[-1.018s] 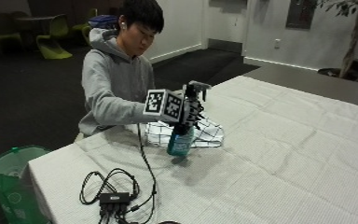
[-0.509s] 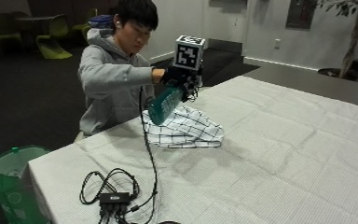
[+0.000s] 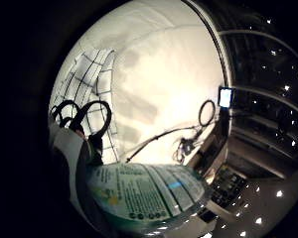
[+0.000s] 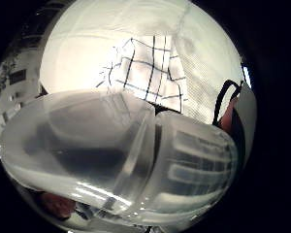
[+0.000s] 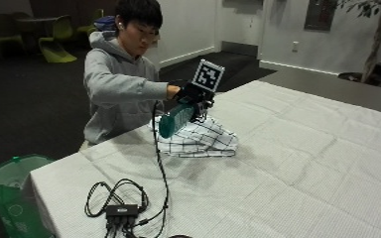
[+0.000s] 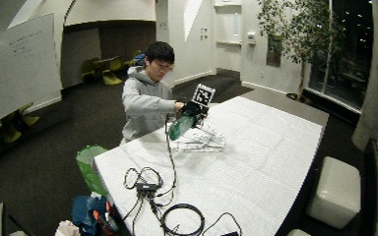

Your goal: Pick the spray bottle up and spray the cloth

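Teal plastic spray bottle (image 5: pixel 176 119) is hanging in the air w/ the gloved right hand (image 5: pixel 192 93) gripping it at the neck, fingers curling round it up by the trigger end. Bottle's tilting, its base pointing down and toward the person, body sitting just above the cloth (image 5: pixel 197 140), not touching it as far as the outside view is showing. Cloth's white w/ a dark check, lying bunched on the worktop (image 5: pixel 296 163) near the person's edge. Thumb-side palm view is filling up w/ the bottle's clear plastic (image 4: pixel 111 155), checked cloth (image 4: pixel 148 73) showing beyond it on the white worktop cover. Little-finger-side view is catching the printed label (image 3: pixel 149 191) close to the palm. Toward the worktop's near corner a small black box w/ looping cables (image 5: pixel 121 206) is lying, well apart from the cloth. Green bin (image 5: pixel 9 193) is standing on the floor beside that corner.
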Tool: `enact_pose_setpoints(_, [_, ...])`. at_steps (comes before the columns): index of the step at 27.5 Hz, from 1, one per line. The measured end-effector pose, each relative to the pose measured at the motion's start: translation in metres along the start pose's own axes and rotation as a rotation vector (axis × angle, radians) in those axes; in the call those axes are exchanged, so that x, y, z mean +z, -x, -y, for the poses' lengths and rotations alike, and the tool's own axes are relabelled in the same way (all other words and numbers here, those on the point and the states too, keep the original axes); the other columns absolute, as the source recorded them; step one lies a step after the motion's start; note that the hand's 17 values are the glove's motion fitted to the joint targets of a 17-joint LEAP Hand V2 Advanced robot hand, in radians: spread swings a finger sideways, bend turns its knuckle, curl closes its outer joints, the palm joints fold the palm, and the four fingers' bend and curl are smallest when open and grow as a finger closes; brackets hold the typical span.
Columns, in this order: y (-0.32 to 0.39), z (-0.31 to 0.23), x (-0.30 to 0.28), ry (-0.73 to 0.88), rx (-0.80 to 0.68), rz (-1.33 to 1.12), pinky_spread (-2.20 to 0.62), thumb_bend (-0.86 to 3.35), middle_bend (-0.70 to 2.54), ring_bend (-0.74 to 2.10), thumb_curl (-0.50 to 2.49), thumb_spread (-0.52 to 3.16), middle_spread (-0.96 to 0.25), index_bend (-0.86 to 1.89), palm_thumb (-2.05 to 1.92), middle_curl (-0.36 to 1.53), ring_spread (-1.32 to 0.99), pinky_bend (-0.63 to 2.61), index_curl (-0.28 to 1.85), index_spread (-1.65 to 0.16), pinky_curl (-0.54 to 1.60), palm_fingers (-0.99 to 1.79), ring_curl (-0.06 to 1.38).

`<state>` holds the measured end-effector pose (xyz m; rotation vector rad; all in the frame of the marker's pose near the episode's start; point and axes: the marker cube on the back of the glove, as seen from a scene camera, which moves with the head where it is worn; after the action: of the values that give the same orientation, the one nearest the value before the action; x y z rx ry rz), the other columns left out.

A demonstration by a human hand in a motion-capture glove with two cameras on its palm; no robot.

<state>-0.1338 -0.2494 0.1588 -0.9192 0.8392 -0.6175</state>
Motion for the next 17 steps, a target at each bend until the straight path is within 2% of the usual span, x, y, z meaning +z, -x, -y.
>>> enact_pose_setpoints(4, [0.0,-0.007,-0.018,-0.006,0.017,0.031,-0.27,-0.03,0.68,0.65,0.71,0.18,-0.1,0.53,0.93,0.52,-0.17,0.39,0.55,-0.17,0.41,1.41,0.46])
enact_pose_setpoints(8, [-0.002,-0.011,-0.041,-0.028,0.155,0.062,-0.27,-0.03,0.68,0.65,0.72,0.18,-0.1,0.53,0.93,0.52,-0.18,0.39,0.56,-0.17,0.41,1.41,0.46])
enact_pose_setpoints(13, [0.004,-0.015,-0.052,-0.029,0.119,0.056,-0.27,-0.03,0.68,0.66,0.73,0.18,-0.1,0.53,0.93,0.52,-0.18,0.39,0.56,-0.17,0.41,1.41,0.46])
enact_pose_setpoints(17, [0.002,-0.009,-0.04,-0.011,0.11,0.002,-0.27,-0.03,0.68,0.66,0.73,0.18,-0.1,0.53,0.92,0.52,-0.18,0.39,0.56,-0.17,0.41,1.41,0.46])
